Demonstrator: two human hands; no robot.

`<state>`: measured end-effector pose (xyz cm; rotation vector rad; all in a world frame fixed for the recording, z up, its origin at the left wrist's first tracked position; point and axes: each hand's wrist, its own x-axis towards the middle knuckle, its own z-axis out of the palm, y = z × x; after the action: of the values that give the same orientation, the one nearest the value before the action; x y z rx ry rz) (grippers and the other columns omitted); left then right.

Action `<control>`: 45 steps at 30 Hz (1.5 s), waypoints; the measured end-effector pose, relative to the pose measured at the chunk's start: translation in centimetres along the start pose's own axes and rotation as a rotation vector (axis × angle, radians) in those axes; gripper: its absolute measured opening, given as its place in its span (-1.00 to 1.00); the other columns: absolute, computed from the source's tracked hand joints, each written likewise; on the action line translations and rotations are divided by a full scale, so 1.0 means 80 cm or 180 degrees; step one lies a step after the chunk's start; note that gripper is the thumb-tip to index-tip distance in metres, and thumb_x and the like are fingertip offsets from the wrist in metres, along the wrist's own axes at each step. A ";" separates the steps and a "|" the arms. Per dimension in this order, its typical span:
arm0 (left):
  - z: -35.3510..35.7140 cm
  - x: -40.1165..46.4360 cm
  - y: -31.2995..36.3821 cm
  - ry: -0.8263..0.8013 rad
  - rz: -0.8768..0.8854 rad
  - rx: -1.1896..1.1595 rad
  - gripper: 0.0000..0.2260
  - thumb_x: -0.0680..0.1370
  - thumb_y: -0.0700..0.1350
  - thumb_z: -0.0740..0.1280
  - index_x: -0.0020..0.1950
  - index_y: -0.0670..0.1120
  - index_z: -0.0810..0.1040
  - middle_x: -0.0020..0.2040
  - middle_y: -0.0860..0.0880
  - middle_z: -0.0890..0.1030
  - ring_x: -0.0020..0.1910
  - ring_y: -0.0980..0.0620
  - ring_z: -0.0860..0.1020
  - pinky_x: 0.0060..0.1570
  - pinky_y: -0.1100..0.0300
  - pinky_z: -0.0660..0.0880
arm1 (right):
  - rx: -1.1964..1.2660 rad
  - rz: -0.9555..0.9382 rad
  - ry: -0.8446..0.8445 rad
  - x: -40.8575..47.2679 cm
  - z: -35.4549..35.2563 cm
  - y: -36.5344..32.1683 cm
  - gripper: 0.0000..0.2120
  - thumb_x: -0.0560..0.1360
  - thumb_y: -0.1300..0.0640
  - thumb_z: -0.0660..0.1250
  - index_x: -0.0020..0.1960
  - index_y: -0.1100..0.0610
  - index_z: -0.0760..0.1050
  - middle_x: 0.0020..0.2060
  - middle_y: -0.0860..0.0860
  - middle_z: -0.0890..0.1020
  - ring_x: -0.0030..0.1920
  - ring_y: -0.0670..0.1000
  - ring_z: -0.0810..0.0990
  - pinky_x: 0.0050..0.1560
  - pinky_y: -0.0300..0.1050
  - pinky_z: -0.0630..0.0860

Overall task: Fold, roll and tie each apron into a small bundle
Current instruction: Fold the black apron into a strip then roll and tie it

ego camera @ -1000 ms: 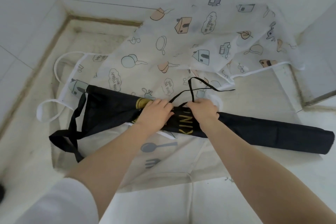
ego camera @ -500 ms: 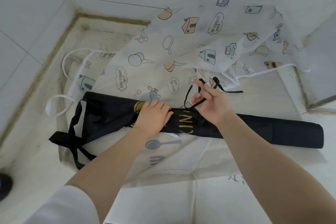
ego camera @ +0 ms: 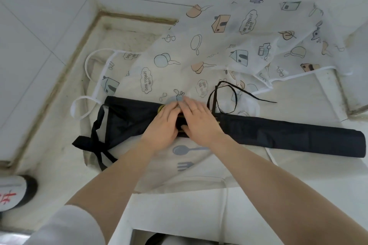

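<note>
Item 1, left hand: I see it laid over the middle of the black apron, fingers bent down onto the fabric and meeting the other hand. Whether they pinch a fold or only press it, I cannot tell.

Item 2, right hand: lying just beside the left and partly over its fingertips, fingers fairly straight and pointing toward ten o'clock, palm down on the same cloth. It presses rather than grasps, as far as I can see.

Item 3, black apron: folded into a long narrow strip running from nine o'clock to three o'clock across the centre of view, right end slightly lower. A bit of gold lettering shows at the fingers. Wide black ties trail off its left end toward eight o'clock.

Item 4, thin black cord: looped on the surface at one o'clock from the hands, one tail running out to the right.

Item 5, white printed apron: spread beneath the black one, with houses, cars, pans, and a grey spoon and fork printed at six o'clock. Its white strap loops lie at ten o'clock.

Item 6, pale counter: carries everything; tiled wall rises at eleven o'clock.

Item 7, dark-rimmed object with red marks: at eight o'clock, edge of view.
</note>
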<state>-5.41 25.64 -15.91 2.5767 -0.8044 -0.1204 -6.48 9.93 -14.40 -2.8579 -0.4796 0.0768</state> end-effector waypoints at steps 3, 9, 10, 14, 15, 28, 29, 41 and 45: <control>0.000 -0.027 -0.017 0.0162 0.0115 0.0372 -0.51 0.34 -0.33 0.21 0.28 -0.28 0.35 0.25 -0.31 0.47 0.27 -0.17 0.34 0.27 -0.15 0.37 | 0.0583 -0.0065 -0.0677 0.002 0.008 -0.004 -0.35 0.55 0.15 0.27 0.53 0.15 0.03 0.49 0.11 0.21 0.47 0.09 0.19 0.49 -0.05 0.10; -0.034 -0.063 -0.055 0.0402 -0.1196 0.1101 -0.53 0.35 -0.39 0.37 0.26 -0.24 0.47 0.16 -0.23 0.52 0.17 -0.25 0.49 0.30 -0.13 0.35 | 0.1206 0.0556 -0.0495 -0.008 0.020 0.016 -0.70 0.55 0.21 0.28 0.27 0.22 0.43 0.43 0.01 0.29 0.43 0.00 0.26 0.45 -0.19 0.13; -0.046 -0.064 -0.057 0.0180 -0.1376 0.1114 -0.63 0.42 -0.37 0.32 0.22 -0.21 0.50 0.13 -0.19 0.53 0.14 -0.22 0.49 0.21 -0.06 0.39 | 0.1204 0.0549 -0.0476 -0.007 0.021 0.015 -0.73 0.56 0.21 0.26 0.24 0.23 0.46 0.41 0.01 0.30 0.41 0.00 0.28 0.45 -0.19 0.14; -0.087 -0.033 -0.062 -0.0286 -0.1366 0.1214 -0.81 0.54 -0.27 0.15 0.08 -0.16 0.49 -0.01 -0.12 0.54 -0.04 -0.13 0.51 -0.22 0.10 0.29 | 0.1527 0.0742 -0.0372 -0.001 0.018 0.012 -0.83 0.56 0.25 0.23 0.06 0.29 0.54 0.29 0.05 0.41 0.28 0.02 0.40 0.32 -0.27 0.22; -0.097 -0.021 -0.064 -0.0294 -0.1308 0.1152 -0.84 0.54 -0.27 0.14 0.03 -0.18 0.49 -0.03 -0.14 0.54 -0.06 -0.13 0.51 -0.24 0.11 0.30 | 0.1693 0.0880 -0.0349 0.002 0.013 0.009 -0.85 0.56 0.26 0.22 0.03 0.30 0.54 0.23 0.05 0.45 0.24 0.03 0.42 0.27 -0.29 0.24; -0.098 0.047 -0.110 -0.1703 -0.1093 0.1359 -0.79 0.56 -0.24 0.11 0.09 -0.16 0.49 0.04 -0.15 0.54 -0.02 -0.10 0.50 -0.05 0.06 0.48 | 0.0827 0.1120 -0.0352 0.025 0.017 0.023 -0.78 0.62 0.11 0.11 0.16 0.16 0.45 0.09 0.07 0.51 0.12 0.12 0.41 0.06 -0.05 0.32; -0.094 0.043 -0.116 -0.1672 -0.1145 0.1208 -0.81 0.56 -0.23 0.11 0.09 -0.16 0.46 0.02 -0.16 0.53 -0.05 -0.10 0.49 -0.06 0.05 0.46 | 0.0727 0.1077 -0.0325 0.024 0.020 0.024 -0.78 0.62 0.10 0.11 0.18 0.14 0.45 0.11 0.06 0.50 0.13 0.11 0.40 0.06 -0.05 0.30; -0.100 0.023 -0.115 -0.1267 -0.0632 0.1973 -0.53 0.58 0.26 0.00 0.07 -0.12 0.40 -0.22 -0.06 0.52 -0.26 -0.06 0.48 -0.31 0.15 0.34 | 0.1363 0.1085 -0.0312 0.016 0.005 0.028 -0.79 0.60 0.17 0.18 0.20 0.15 0.45 0.09 0.07 0.54 0.17 0.08 0.40 0.22 -0.02 0.31; -0.092 0.033 -0.106 -0.1051 -0.0923 0.2205 -0.49 0.52 0.33 0.07 0.07 -0.12 0.38 -0.20 -0.02 0.55 -0.20 -0.06 0.54 -0.20 0.13 0.38 | 0.1481 0.1207 -0.0369 0.020 0.002 0.028 -0.81 0.59 0.17 0.19 0.17 0.14 0.46 0.02 0.04 0.53 0.14 0.06 0.42 0.22 -0.01 0.35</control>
<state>2.74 33.24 -12.80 3.3865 -0.6519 -0.4307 -4.26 8.49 -15.15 -2.4503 0.0658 0.3699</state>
